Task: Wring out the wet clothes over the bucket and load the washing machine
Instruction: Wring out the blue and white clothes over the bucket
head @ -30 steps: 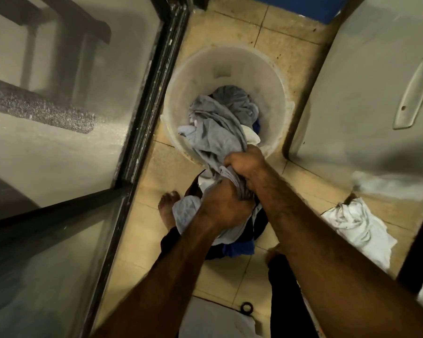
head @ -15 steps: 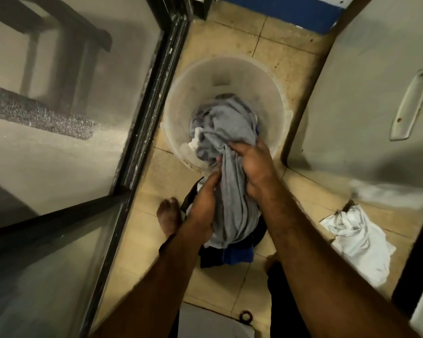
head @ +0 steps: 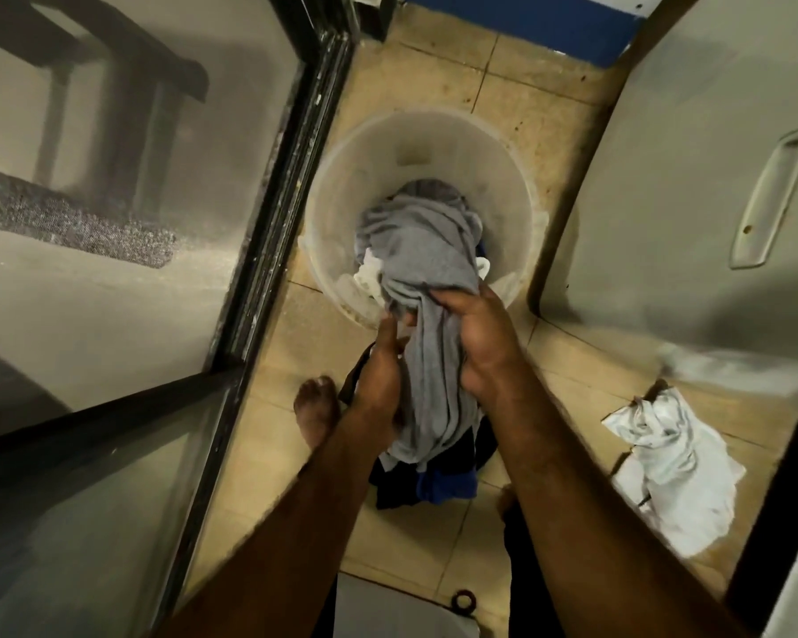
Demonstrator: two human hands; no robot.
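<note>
A translucent white bucket point(head: 342, 186) stands on the tiled floor and holds several wet clothes. A grey garment point(head: 429, 361) trails from the bucket down over its near rim. My right hand point(head: 477, 343) grips the garment from the right, fingers curled into the cloth. My left hand point(head: 381, 370) presses against its left side with fingers reaching under a fold. Dark and blue clothes point(head: 438, 481) lie on the floor under the hanging end. The washing machine's grey side point(head: 691, 177) rises at the right.
A black-framed glass door point(head: 268, 223) runs along the left. A white cloth point(head: 678, 467) lies crumpled on the floor at the right. My bare foot point(head: 316, 412) stands left of the clothes. A blue skirting point(head: 517, 20) is at the far end.
Both hands loosened from a tight twisted grip and shifted along the grey garment. More of it now hangs straight between the hands, and the view has tilted down a little.
</note>
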